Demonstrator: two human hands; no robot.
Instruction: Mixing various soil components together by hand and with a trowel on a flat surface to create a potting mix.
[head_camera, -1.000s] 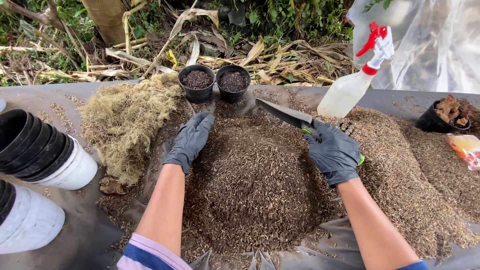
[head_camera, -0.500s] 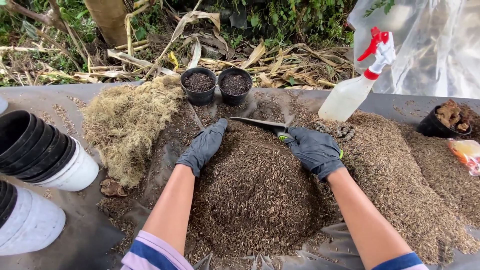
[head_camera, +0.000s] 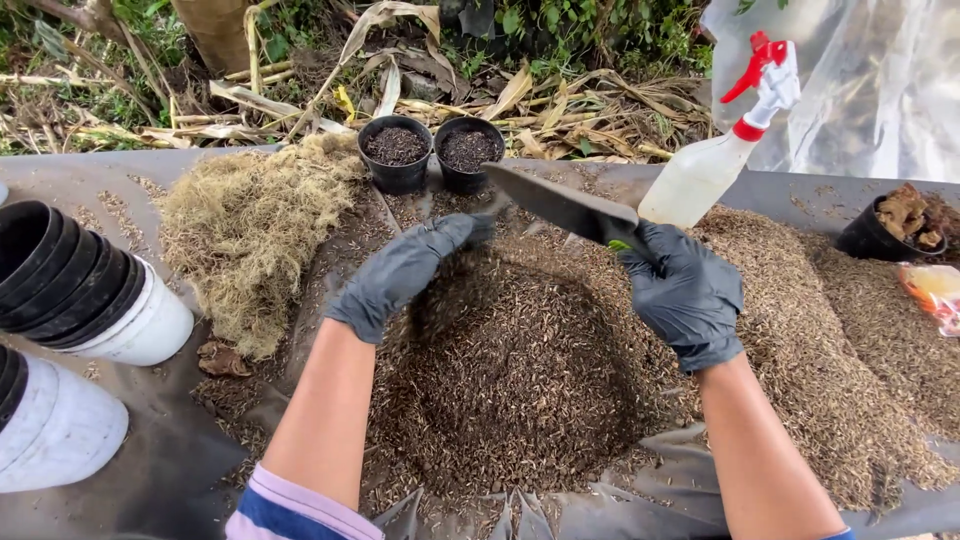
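Right hand (head_camera: 685, 295), in a dark glove, is closed tight around the handle of a trowel (head_camera: 565, 205) – only a bit of green handle peeks out above the fist. The trowel's long axis runs right-to-left and slightly away: the dark blade points left and far, with the tip hanging in the air just near the two small black pots (head_camera: 432, 152). Both pots are filled with dark mix and stand side by side, touching, at the far edge of the sheet.

Left hand (head_camera: 405, 270), also gloved, is open, fingers stretched out and pointing far-right toward the blade tip. It's holding nothing; bits of mix are blurred in the air below it, over the big dark mound of potting mix (head_camera: 510, 370) that sits in the middle between both forearms.

Around it – a pile of dry stringy moss (head_camera: 250, 225) to the left, a stack of black pots nested inside white ones (head_camera: 85, 295) at the near left, a white spray bottle with a red trigger (head_camera: 720, 155) just beyond the right hand, and a lighter heap of husks (head_camera: 830, 330) on the right.
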